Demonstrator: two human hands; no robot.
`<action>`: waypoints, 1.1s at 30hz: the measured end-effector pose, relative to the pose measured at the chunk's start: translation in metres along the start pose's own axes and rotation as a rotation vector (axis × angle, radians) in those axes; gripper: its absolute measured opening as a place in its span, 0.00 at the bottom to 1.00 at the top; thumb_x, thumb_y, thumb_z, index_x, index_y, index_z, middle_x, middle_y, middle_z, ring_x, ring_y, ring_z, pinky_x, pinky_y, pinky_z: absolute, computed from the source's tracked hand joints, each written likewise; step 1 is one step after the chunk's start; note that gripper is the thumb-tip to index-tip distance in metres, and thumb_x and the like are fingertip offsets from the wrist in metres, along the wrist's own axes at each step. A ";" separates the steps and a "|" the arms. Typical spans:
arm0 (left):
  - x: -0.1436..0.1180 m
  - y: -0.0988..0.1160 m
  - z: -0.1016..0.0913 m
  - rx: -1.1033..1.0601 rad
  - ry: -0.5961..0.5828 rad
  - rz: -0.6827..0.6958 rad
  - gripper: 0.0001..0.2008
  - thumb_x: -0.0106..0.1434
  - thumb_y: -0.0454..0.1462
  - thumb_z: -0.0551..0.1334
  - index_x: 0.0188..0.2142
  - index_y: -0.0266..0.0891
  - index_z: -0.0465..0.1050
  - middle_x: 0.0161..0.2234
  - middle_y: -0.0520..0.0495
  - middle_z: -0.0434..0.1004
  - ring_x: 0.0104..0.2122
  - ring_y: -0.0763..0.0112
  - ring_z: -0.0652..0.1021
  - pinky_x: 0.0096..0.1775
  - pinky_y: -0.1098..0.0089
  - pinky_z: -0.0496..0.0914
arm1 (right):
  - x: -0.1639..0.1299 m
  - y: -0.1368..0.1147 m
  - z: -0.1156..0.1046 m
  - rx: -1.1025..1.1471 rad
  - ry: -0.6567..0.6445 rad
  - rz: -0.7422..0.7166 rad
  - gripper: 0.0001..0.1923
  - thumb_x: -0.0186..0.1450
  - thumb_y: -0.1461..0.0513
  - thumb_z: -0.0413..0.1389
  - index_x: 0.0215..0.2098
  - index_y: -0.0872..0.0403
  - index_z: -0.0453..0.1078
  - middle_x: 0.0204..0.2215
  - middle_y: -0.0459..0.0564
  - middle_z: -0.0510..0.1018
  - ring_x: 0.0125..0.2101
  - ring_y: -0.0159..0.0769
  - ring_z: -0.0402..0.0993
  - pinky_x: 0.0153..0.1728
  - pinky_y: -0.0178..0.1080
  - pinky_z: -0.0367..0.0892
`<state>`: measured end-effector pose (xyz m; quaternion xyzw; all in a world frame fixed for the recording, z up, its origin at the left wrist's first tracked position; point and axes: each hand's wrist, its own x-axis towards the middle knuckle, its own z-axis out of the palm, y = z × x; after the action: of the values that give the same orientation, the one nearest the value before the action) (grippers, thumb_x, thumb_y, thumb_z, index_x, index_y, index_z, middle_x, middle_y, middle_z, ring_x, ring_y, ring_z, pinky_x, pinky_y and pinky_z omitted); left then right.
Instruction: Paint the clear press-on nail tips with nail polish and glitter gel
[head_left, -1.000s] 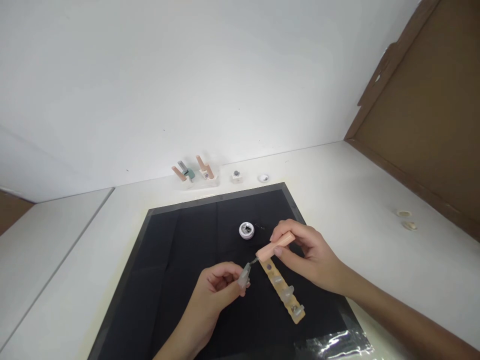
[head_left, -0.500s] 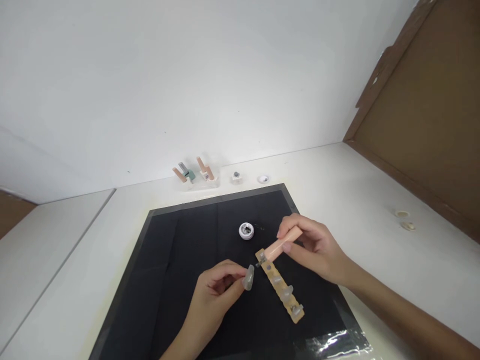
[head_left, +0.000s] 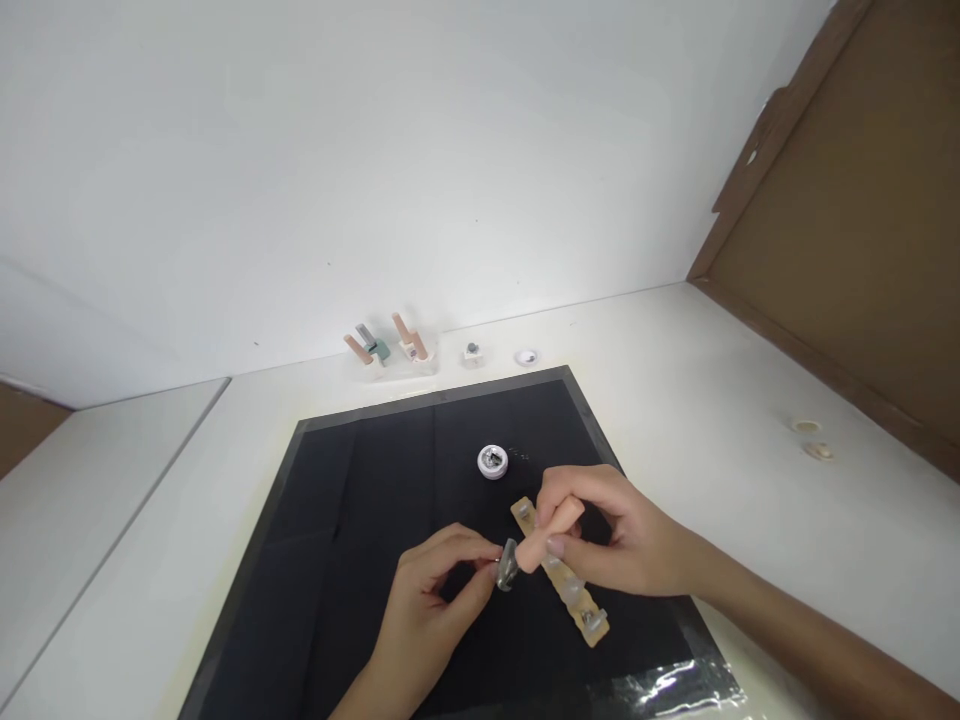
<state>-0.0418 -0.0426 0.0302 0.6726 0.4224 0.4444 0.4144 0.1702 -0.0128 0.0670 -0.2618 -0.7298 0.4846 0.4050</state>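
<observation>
Left hand (head_left: pixel 435 590) pinching small clear piece (head_left: pixel 507 570), right hand (head_left: pixel 607 535) gripping peach tool (head_left: pixel 547 535), tip seemingly hidden

I am finding nothing readable anywhere in front of me. The pink tool (head_left: pixel 546 532) I am gripping is showing no brand or number, the small clear piece (head_left: pixel 507 570) I am pinching is carrying no mark, and the tan strip (head_left: pixel 559 582) on the black mat (head_left: pixel 360 540) is bearing no label (the little holders (head_left: pixel 390 348) by the wall are too small to tell).
</observation>
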 end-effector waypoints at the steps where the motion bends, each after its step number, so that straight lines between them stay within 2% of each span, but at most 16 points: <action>1: -0.001 0.000 0.000 -0.004 -0.005 -0.004 0.09 0.57 0.27 0.65 0.30 0.41 0.82 0.25 0.49 0.80 0.25 0.70 0.78 0.29 0.75 0.71 | 0.000 0.000 0.000 -0.011 0.017 -0.004 0.09 0.60 0.72 0.53 0.33 0.53 0.67 0.28 0.48 0.83 0.20 0.28 0.64 0.21 0.33 0.61; 8: -0.005 -0.004 -0.001 -0.008 -0.023 -0.023 0.08 0.57 0.27 0.65 0.30 0.41 0.81 0.26 0.48 0.80 0.26 0.70 0.78 0.30 0.75 0.70 | -0.002 0.003 0.000 -0.020 0.067 -0.003 0.07 0.63 0.71 0.54 0.33 0.52 0.66 0.28 0.47 0.83 0.21 0.29 0.65 0.22 0.33 0.61; 17: -0.011 -0.001 -0.002 -0.003 -0.008 0.009 0.09 0.56 0.26 0.65 0.30 0.40 0.81 0.25 0.48 0.80 0.25 0.70 0.78 0.28 0.75 0.70 | -0.005 0.004 0.002 -0.051 0.191 0.124 0.04 0.66 0.65 0.56 0.32 0.52 0.66 0.27 0.46 0.80 0.21 0.29 0.67 0.22 0.34 0.64; 25: -0.008 -0.003 0.000 0.019 -0.012 0.017 0.08 0.57 0.27 0.65 0.30 0.40 0.81 0.26 0.47 0.80 0.25 0.70 0.78 0.29 0.74 0.71 | -0.004 0.001 0.002 0.020 0.111 0.129 0.04 0.65 0.65 0.56 0.33 0.51 0.66 0.27 0.46 0.81 0.20 0.29 0.67 0.22 0.34 0.65; 30: -0.008 -0.005 -0.001 0.015 -0.021 0.008 0.08 0.57 0.27 0.64 0.29 0.40 0.81 0.25 0.47 0.80 0.25 0.70 0.78 0.29 0.74 0.70 | -0.005 0.004 0.003 -0.018 0.173 0.154 0.04 0.65 0.65 0.56 0.32 0.52 0.66 0.26 0.46 0.81 0.21 0.30 0.67 0.23 0.34 0.65; 33: -0.011 -0.006 -0.002 0.005 -0.057 -0.061 0.07 0.57 0.28 0.64 0.29 0.39 0.81 0.25 0.47 0.80 0.25 0.71 0.77 0.29 0.75 0.69 | -0.003 0.005 0.005 -0.040 0.224 0.165 0.03 0.66 0.63 0.55 0.33 0.51 0.66 0.27 0.46 0.79 0.22 0.30 0.67 0.24 0.33 0.64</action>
<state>-0.0478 -0.0505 0.0223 0.6729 0.4319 0.4112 0.4378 0.1680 -0.0160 0.0604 -0.3814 -0.6655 0.4693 0.4376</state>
